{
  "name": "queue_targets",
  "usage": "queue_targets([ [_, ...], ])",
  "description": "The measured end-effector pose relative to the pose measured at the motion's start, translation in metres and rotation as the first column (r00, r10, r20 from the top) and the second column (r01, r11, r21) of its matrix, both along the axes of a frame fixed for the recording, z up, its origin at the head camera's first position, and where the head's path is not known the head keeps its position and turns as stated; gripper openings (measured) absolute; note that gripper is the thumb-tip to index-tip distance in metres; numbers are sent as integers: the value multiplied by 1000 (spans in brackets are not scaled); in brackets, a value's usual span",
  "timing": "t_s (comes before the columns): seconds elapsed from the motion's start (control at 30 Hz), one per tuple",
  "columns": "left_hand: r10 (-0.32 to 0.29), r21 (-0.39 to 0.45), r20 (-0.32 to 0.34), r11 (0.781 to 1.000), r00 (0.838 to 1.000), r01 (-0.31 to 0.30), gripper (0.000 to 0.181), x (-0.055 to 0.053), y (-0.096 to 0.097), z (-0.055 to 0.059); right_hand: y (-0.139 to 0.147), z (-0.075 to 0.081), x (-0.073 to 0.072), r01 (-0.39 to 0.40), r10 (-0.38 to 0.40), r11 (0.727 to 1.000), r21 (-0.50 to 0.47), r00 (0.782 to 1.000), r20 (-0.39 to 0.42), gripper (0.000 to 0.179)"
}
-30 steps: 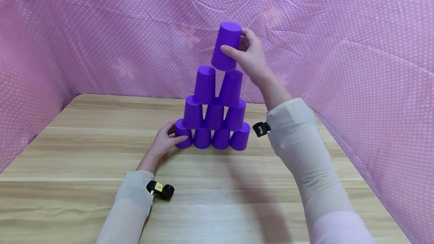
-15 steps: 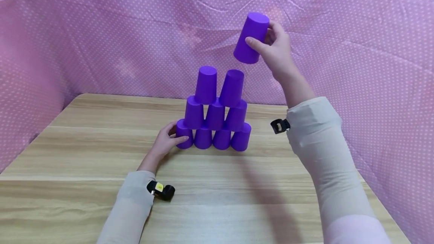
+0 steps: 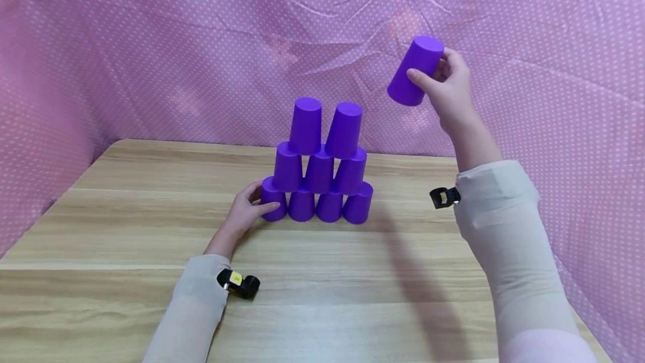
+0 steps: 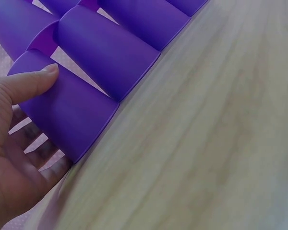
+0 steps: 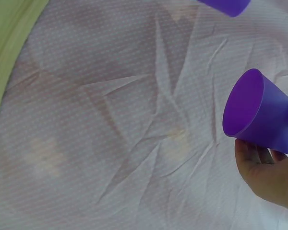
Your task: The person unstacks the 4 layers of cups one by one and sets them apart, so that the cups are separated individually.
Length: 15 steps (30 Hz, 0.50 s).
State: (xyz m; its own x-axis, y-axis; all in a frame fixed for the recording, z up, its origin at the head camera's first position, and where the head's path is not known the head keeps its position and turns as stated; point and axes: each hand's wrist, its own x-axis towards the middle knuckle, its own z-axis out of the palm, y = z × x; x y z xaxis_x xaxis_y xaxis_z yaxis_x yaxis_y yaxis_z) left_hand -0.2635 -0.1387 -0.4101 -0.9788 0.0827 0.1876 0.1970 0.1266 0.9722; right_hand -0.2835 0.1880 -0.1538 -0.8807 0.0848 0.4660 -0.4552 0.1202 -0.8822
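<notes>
Upside-down purple cups stand in a stepped stack on the table, with two cups side by side on the top row, one of them the top-right cup (image 3: 345, 130). My right hand (image 3: 453, 91) grips a single purple cup (image 3: 415, 71) in the air, right of the stack and tilted, mouth down. In the right wrist view this held cup (image 5: 273, 115) shows its hollow inside. My left hand (image 3: 244, 212) holds the bottom-left cup (image 3: 274, 200), thumb across its front. The left wrist view shows the fingers (image 4: 45, 153) round the far side of that cup (image 4: 69, 108).
The wooden table (image 3: 126, 307) spreads around the stack. Pink dotted cloth (image 3: 201, 43) hangs behind and along both sides. A small black camera (image 3: 244, 284) sits on the left wrist, and another black device (image 3: 443, 198) on the right.
My right hand has carried its cup from just above the top row away to the right, first rising, then lowering, with more tilt. The left hand and the stack stay in place.
</notes>
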Motion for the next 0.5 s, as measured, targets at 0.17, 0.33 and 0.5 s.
queue_targets([
  [0.17,13,-16,7,1000,1000,-13,61,-2,0,-3,12,-19,-5,25,-25,1000,1,1000,3,55],
  [0.33,2,14,22,1000,1000,-3,59,6,3,7,24,-40,-9,80,-80,997,14,997,19,54],
  [0.5,10,4,31,1000,999,-10,58,17,7,20,35,-67,-11,127,-131,990,58,989,71,55],
])
